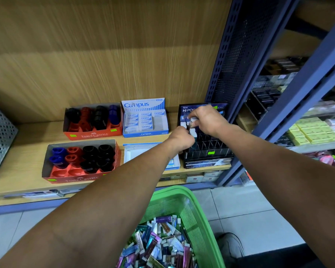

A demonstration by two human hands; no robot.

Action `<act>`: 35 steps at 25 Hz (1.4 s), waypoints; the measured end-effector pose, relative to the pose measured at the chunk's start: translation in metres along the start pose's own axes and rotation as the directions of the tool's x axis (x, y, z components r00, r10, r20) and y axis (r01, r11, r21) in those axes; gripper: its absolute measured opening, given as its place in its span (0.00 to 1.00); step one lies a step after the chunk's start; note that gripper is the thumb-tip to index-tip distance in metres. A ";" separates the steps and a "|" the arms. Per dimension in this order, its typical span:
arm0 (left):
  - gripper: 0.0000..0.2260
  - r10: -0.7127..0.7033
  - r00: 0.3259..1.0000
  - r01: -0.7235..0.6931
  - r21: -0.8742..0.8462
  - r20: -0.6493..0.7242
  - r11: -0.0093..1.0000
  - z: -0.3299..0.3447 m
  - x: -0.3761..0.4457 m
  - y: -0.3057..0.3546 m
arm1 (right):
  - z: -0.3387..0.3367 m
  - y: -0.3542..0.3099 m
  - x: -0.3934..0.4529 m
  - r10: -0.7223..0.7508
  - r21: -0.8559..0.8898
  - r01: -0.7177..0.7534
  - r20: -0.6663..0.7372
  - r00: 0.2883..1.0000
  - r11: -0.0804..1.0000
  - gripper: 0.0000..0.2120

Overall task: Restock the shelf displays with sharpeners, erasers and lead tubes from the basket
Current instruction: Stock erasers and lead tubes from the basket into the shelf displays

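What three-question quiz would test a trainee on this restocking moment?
1. True or false: both hands are at the black lead-tube display.
2. Which box sits right of the rear red sharpener box? A) Campus eraser box B) green basket C) metal mesh bin
3. Fill in: the lead tubes waiting to be shelved lie in the ____ basket.

Key: 1 true; 2 A; 3 green
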State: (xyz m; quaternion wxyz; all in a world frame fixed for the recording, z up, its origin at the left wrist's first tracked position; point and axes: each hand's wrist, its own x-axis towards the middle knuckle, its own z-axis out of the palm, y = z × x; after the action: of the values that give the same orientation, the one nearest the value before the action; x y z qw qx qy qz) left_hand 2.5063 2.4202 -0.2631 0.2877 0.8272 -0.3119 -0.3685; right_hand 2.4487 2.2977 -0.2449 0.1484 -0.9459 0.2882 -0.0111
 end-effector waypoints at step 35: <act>0.09 0.240 0.932 -0.204 0.155 -0.272 0.967 -0.015 -0.150 -0.109 | 0.070 -0.120 -0.186 -0.009 0.119 0.021 -0.102 0.995 0.993 0.10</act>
State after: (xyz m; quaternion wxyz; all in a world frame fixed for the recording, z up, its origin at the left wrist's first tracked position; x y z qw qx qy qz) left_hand 2.4708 2.6022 -0.2671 0.3180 0.8475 -0.3806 -0.1889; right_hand 2.3662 2.5131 -0.2655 0.1901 -0.9357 0.2870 -0.0776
